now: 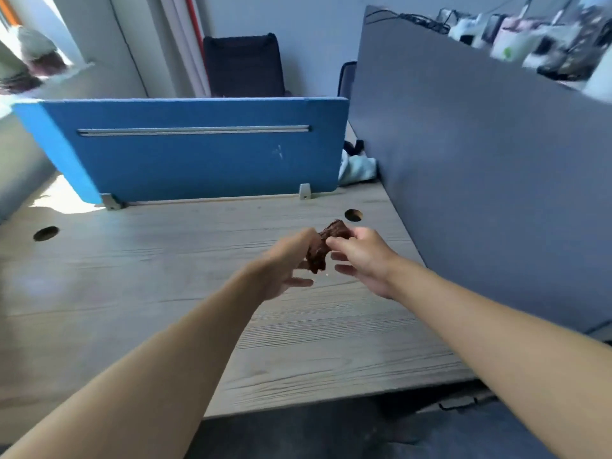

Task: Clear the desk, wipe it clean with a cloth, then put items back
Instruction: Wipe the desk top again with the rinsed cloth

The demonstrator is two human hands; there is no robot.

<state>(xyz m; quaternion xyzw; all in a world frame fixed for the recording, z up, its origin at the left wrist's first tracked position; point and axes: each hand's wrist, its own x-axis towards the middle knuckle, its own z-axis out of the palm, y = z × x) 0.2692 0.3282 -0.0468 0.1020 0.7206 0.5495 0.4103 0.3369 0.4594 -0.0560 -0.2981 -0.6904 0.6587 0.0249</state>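
- The small dark brown crumpled cloth is hanging in the air between the two hands, above the right-hand part of the desk and, as far as I can see, not touching it.
- It is looking soft and limp, bunching into folds and sagging at its lower end. I am judging it very light and not at all fragile. Whether it is damp I cannot tell.
- A thing like this is offering no firm handle. Pinching an edge or corner would be suiting for opening it out, and a bunched handful under a flat palm would be serving better for wiping.
- The left hand is pinching the lower, nearer part of the cloth between thumb and forefinger, its other fingers trailing loosely below.
- The right hand is gripping the upper, farther end with thumb and fingertips. The blur is hiding exactly how the fingers are lying.
- As I read it, the two hands are spreading or refolding the cloth in readiness for wiping.
- Beneath them the pale wood-grain desk top is catching the light, with a round cable hole just beyond the cloth and a second round cable hole far off to the left.
- A blue felt divider panel is standing along the desk's far edge, and a tall grey partition is running down its right side.
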